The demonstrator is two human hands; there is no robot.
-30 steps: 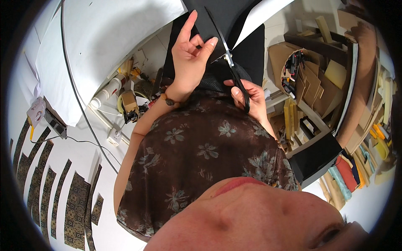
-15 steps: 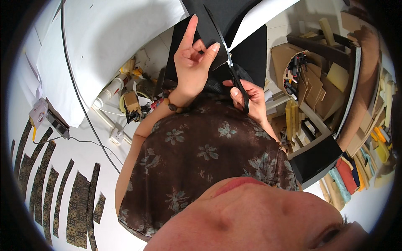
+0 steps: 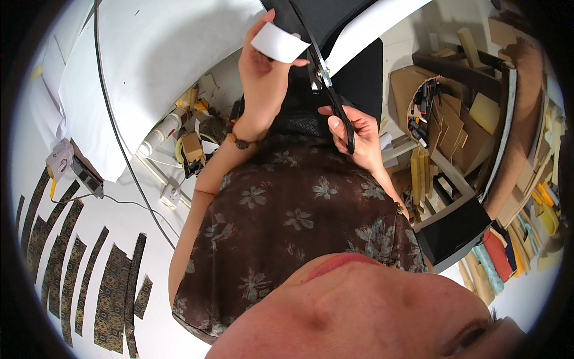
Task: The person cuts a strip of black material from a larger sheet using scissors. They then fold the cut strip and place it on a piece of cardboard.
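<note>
My left hand [image 3: 261, 90] is raised at the upper middle, its fingers behind a small curved white piece [image 3: 280, 43] that looks like paper or thin card. Whether the piece is still joined to the black sheet [image 3: 342, 13] behind it cannot be told. Close by on the right, my right hand [image 3: 362, 133] grips the black handles of a pair of long scissors [image 3: 323, 74]. Their blades point up and away, over the black sheet. The far tips run out at the top edge of the picture.
A large white sheet [image 3: 161, 36] covers the left side, with a black cable [image 3: 110, 113] across it. Dark patterned strips [image 3: 110, 299] lie at lower left. Tape rolls and tubes [image 3: 161, 131] sit below the sheet. On the right stand boxes of cardboard offcuts [image 3: 445, 113] and a black box [image 3: 451, 233].
My left hand has turned and shifted slightly left, and the white piece now shows in front of its fingers. The scissors have moved a little up and left.
</note>
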